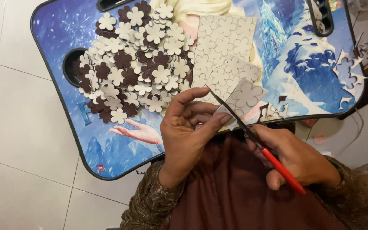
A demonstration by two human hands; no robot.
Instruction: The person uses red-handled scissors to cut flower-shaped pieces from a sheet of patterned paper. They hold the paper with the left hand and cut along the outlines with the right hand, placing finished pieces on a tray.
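My left hand (pixel 188 132) pinches a small beige piece of sheet (pixel 244 98) stamped with a flower outline, held just above the near edge of the lap table (pixel 69 127). Gripped in my right hand (pixel 299 157) are red-handled scissors (pixel 260 147). Their dark blades point up-left and meet the lower left edge of the beige piece. Behind it lies a larger beige sheet (pixel 224 47) embossed with several flower shapes.
A big heap of cut flower shapes (pixel 135 64), cream and dark brown, covers the table's left half and spills over a round cup hole (pixel 71 64). Jagged offcuts (pixel 350 72) lie at the right edge. White floor tiles (pixel 18 140) surround the table.
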